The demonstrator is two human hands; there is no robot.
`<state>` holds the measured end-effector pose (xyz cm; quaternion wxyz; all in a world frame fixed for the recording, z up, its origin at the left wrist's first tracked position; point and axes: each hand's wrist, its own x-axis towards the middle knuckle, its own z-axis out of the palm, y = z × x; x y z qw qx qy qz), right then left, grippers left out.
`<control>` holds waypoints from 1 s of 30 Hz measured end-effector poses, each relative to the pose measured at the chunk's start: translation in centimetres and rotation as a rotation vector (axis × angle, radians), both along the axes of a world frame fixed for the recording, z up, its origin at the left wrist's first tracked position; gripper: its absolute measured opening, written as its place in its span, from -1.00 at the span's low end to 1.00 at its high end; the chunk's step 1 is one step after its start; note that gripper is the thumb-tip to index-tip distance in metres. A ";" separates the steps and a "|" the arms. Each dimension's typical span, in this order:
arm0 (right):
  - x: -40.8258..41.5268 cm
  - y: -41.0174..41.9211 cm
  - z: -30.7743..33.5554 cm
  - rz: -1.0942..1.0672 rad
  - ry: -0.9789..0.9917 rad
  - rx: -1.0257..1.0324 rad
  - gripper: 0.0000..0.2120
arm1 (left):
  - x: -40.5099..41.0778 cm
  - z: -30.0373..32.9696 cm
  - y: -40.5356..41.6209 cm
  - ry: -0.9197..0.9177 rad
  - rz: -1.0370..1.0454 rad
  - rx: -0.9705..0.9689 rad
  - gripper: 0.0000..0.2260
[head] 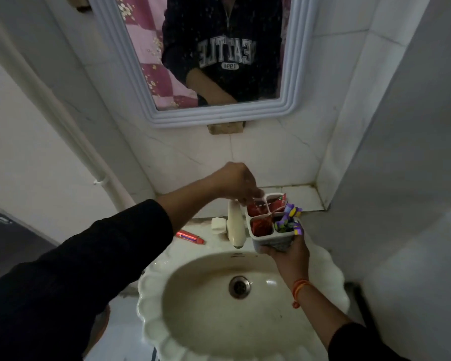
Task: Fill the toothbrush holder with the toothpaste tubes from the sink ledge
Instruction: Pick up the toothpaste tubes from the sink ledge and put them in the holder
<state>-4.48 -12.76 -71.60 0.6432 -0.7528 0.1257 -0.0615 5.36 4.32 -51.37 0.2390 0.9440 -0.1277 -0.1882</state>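
Right of centre in the frame, the right hand (287, 252) cups the base of a white four-compartment toothbrush holder (271, 239) from below, fingers wrapped round its lower wall, holding it up over the back edge of the sink basin (151, 295). The left hand (236, 182) comes in from above, its fingertips bunched together and pinching the end of a red toothpaste tube (255, 209) that sits in the rear left compartment. The front left compartment holds another red tube (261, 226), the rear right a third with a white-and-red crimped end (277, 199), and the front right a cluster of purple-and-yellow brush handles (289, 220). One more red tube (190, 237) lies flat on the sink ledge, left of the cream tap (235, 225), at mid-frame. These tubes should be light, soft-walled and easily creased, likely slick if the ledge is wet; the stiffer cap or crimped tail seems the surer place to pinch. The holder looks rigid, light plastic, and top-heavy once loaded, so the underhand grip suits it.
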 end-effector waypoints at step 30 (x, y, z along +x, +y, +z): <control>0.0 0.5 0.1 -0.033 -0.003 -0.030 0.00 | 0.3 -3.3 10.2 -0.086 0.023 0.337 -0.69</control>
